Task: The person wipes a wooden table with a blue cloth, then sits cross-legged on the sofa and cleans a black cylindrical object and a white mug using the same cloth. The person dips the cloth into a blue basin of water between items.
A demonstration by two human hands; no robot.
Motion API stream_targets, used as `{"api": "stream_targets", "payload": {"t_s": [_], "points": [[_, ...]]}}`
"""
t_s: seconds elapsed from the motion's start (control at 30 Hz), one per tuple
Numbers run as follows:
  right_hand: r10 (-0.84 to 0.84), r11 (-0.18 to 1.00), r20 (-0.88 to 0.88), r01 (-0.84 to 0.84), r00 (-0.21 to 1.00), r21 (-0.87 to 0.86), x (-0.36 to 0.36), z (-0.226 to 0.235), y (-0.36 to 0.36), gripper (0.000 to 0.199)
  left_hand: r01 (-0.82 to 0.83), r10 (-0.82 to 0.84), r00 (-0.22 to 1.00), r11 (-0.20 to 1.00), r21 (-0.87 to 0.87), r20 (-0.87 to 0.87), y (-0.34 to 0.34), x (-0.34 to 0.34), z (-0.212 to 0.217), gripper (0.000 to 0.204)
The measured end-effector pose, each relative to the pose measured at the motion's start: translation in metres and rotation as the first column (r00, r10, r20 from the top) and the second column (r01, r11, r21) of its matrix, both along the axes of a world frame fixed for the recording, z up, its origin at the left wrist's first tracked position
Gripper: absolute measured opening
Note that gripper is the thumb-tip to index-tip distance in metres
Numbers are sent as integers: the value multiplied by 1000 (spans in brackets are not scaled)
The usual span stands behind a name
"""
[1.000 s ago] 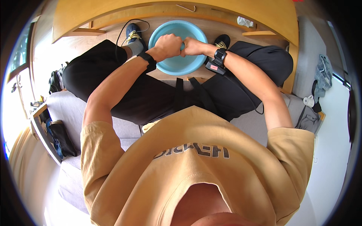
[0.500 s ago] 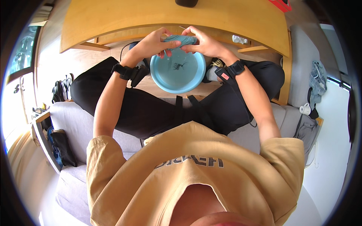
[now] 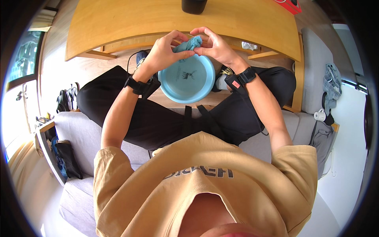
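Observation:
A wrung, bunched light-blue cloth is held over the far rim of a round light-blue basin. My left hand wraps around the cloth's left part, thumb along its near side. At the cloth's right end, my right hand grips with the thumb and curled fingers, its index finger raised. The basin stands on the floor between my legs, with a dark deer-shaped print on its bottom. Whether it holds water I cannot make out for sure.
A wooden table stands just beyond my hands, bearing a dark container and a red box. I sit on a grey sofa. Shoes lie on the floor to the left; a white mug is at the right.
The cloth has turned from lying nearly level to slanting, its right end now higher and bunched. My right hand has shifted its hold slightly. The view has tilted a little.

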State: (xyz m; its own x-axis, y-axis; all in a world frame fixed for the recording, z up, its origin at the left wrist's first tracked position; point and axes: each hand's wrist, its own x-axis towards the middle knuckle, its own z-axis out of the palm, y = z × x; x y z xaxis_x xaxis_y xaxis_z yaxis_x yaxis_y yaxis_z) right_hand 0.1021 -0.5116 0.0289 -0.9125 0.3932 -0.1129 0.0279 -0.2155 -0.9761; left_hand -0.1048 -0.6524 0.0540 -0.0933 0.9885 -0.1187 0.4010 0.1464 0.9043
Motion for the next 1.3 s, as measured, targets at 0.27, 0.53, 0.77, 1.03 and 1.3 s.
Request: {"api": "stream_targets", "payload": {"t_s": [0.27,0.53,0.77,1.03,1.3], "points": [[-57,895,-187,-33,981,-446,-2,11,-6,68,-131,136,838,990,-47,529,5,-3,4,33],[-8,999,-12,8,1000,-41,-13,-12,-17,69,-191,220,901,975,-114,373,7,1,-9,24],[-304,858,-321,112,897,-501,-2,-2,-4,35,-450,239,586,891,65,775,9,1,0,32],[-149,977,-240,181,959,117,11,21,26,44,-682,208,504,692,238,838,9,-19,31,30],[-192,942,-80,207,978,266,29,45,51,34,-694,525,518,719,-26,675,7,-33,35,31]]}}
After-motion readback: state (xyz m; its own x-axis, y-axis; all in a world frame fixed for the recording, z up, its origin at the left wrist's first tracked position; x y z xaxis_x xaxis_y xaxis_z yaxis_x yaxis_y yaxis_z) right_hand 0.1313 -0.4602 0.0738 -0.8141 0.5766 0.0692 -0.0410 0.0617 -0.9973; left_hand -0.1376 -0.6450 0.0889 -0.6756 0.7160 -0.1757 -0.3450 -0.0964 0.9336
